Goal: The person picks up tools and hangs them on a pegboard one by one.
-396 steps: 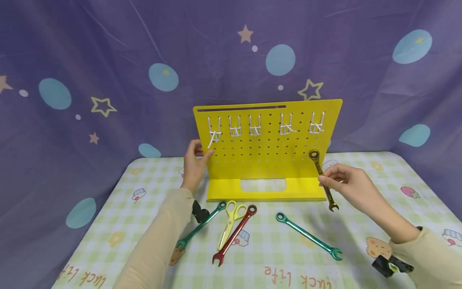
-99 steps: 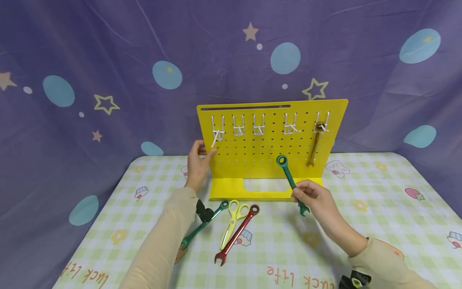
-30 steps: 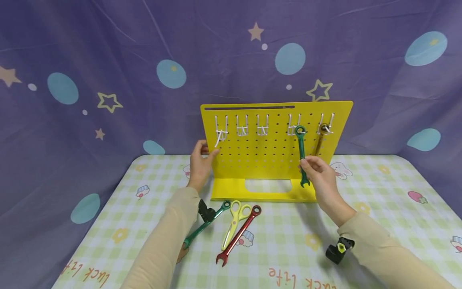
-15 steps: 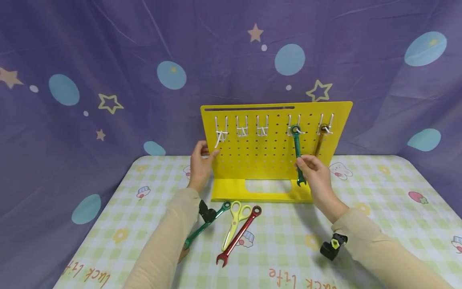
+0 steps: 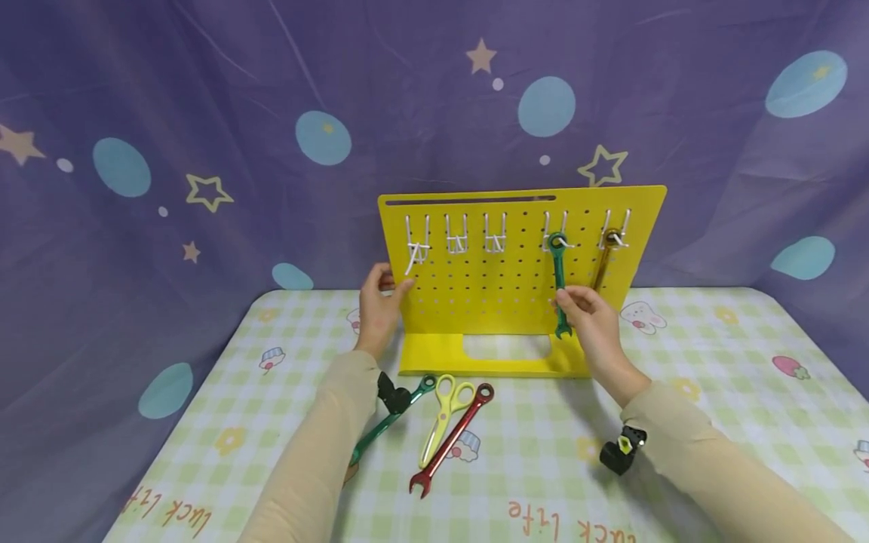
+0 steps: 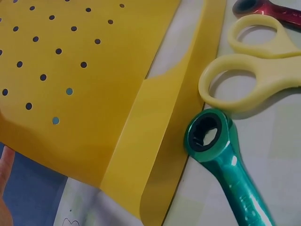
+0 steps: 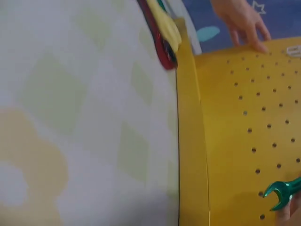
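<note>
My right hand (image 5: 597,323) pinches a green ratchet wrench (image 5: 559,265) by its lower shank. The wrench's ring end is at the fourth white hook from the left, whose tip shows through the ring. Its open end (image 7: 281,194) appears at the lower right of the right wrist view. My left hand (image 5: 380,308) grips the left edge of the yellow pegboard (image 5: 489,302), thumb in front and fingers partly hidden behind. A gold ratchet wrench (image 5: 603,265) hangs from the rightmost hook, its lower end hidden by my right hand.
In front of the board lie a second green wrench (image 6: 235,183), partly under my left forearm, yellow scissors (image 5: 440,426) and a red wrench (image 5: 452,439). Three more white hooks (image 5: 456,240) are on the board's left half. A purple curtain (image 5: 434,90) hangs behind the checked tablecloth (image 5: 529,445).
Earlier my right hand held the gold wrench, now hanging at the right. It has since lifted the right-hand green wrench from the table and brought its ring onto the fourth hook.
</note>
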Motion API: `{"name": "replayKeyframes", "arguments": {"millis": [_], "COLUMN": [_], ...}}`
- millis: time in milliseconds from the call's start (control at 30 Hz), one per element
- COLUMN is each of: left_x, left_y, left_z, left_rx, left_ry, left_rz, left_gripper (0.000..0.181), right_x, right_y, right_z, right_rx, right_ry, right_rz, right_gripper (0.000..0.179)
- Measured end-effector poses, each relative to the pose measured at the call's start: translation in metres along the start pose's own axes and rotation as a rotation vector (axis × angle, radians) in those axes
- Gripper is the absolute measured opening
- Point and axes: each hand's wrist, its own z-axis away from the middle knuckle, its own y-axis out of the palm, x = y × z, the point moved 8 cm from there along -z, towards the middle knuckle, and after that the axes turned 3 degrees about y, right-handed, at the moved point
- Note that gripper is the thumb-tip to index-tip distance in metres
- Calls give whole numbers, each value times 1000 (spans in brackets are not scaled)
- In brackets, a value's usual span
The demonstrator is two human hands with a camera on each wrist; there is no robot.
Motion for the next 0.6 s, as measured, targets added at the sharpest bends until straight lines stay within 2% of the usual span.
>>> {"name": "replayKeyframes", "arguments": {"millis": [133, 400, 500, 600], "left_x": [0, -2, -2, -1], "left_y": [1, 2, 1, 1], "left_z": [0, 0, 1, 1], "left_rx": [-4, -6, -7, -8], "left_ry": [8, -9, -6, -2], "left_rz": [4, 0, 6, 10], "left_gripper": [29, 29, 28, 28], "right_x": [0, 2, 0, -4], "right_y": [-2, -3, -3, -3], "right_z": [-8, -14, -13, -12], "right_rx": [27, 73, 89, 118], "right_ry": [-36, -53, -39, -21], "right_rz": [47, 126, 119, 63], "right_gripper": [31, 49, 48, 47]}}
